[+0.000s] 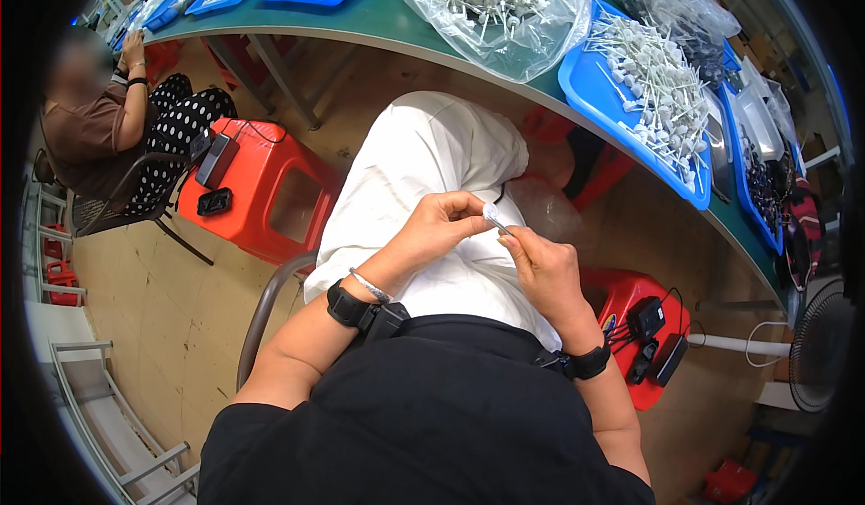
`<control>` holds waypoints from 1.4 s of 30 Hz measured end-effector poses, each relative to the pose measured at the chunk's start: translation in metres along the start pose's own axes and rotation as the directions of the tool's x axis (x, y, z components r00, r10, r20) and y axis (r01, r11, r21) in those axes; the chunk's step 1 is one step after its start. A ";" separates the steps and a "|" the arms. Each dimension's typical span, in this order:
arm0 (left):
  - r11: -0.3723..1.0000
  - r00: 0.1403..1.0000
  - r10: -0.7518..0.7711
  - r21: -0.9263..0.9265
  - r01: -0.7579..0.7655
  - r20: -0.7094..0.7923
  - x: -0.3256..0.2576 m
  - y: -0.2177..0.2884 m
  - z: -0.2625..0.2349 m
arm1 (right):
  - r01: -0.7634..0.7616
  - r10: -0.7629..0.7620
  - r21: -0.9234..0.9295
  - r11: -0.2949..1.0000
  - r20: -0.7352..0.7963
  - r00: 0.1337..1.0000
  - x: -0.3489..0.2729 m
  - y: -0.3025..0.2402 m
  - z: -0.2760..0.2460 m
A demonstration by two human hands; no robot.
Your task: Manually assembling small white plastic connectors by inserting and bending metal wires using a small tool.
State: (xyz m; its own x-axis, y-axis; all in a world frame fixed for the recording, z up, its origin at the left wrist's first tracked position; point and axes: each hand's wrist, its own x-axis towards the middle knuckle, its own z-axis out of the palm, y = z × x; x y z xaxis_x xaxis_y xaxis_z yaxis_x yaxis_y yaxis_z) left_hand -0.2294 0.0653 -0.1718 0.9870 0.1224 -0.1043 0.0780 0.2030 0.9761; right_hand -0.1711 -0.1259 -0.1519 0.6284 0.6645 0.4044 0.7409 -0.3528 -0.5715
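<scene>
Above my lap, my left hand (440, 227) pinches a small white round part (489, 210) between thumb and fingertips. My right hand (546, 271) is closed on a thin grey rod-like tool (498, 225), whose tip meets the white part. Whether the rod is tweezers or another slim tool is too small to tell. Both hands are close together over my white trousers (423, 145). To the right of them, on the table, a blue tray (586, 86) holds many similar white-headed pieces (644, 81) with thin pale stems.
A clear plastic bag (423, 18) of white pieces lies on the green table (378, 23). Another blue tray (752, 176) holds dark parts at right. Red stools (270, 208) with devices flank me; a fan (815, 347) stands right. A seated person (99, 136) works at far left.
</scene>
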 end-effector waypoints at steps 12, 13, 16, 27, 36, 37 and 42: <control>1.000 1.000 0.002 0.027 -0.003 0.021 0.000 -0.002 -0.002 | -0.166 0.149 0.119 0.979 0.141 0.979 0.000 -0.003 -0.010; 1.000 1.000 0.005 0.025 -0.005 0.019 0.000 -0.002 -0.002 | -0.194 0.170 0.140 0.971 0.167 0.971 0.001 -0.003 -0.010; 0.999 0.999 -0.014 0.033 0.012 0.037 0.000 -0.006 -0.005 | -0.258 0.217 0.185 0.948 0.214 0.952 0.001 -0.004 -0.011; 0.998 0.997 -0.024 0.059 0.020 0.067 0.000 -0.010 -0.008 | -0.100 0.090 0.057 0.993 0.144 0.985 0.002 0.000 -0.013; 0.996 0.996 -0.019 0.093 0.011 0.091 0.000 -0.010 -0.009 | 0.337 -0.370 -0.499 0.798 0.036 0.928 0.006 0.004 -0.013; 0.994 0.996 -0.020 0.112 0.010 0.091 0.000 -0.010 -0.009 | 0.336 -0.372 -0.518 0.787 0.037 0.927 0.005 0.003 -0.013; 0.995 0.998 0.007 0.102 -0.014 0.067 0.000 -0.009 -0.009 | 0.301 -0.322 -0.475 0.827 0.038 0.946 0.005 0.001 -0.013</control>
State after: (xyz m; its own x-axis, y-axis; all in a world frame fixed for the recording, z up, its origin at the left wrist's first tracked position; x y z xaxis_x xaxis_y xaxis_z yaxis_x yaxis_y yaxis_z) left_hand -0.2315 0.0720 -0.1821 0.9947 0.0584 -0.0843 0.0781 0.1016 0.9918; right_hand -0.1645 -0.1314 -0.1412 0.3466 0.7674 0.5394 0.9143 -0.4048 -0.0116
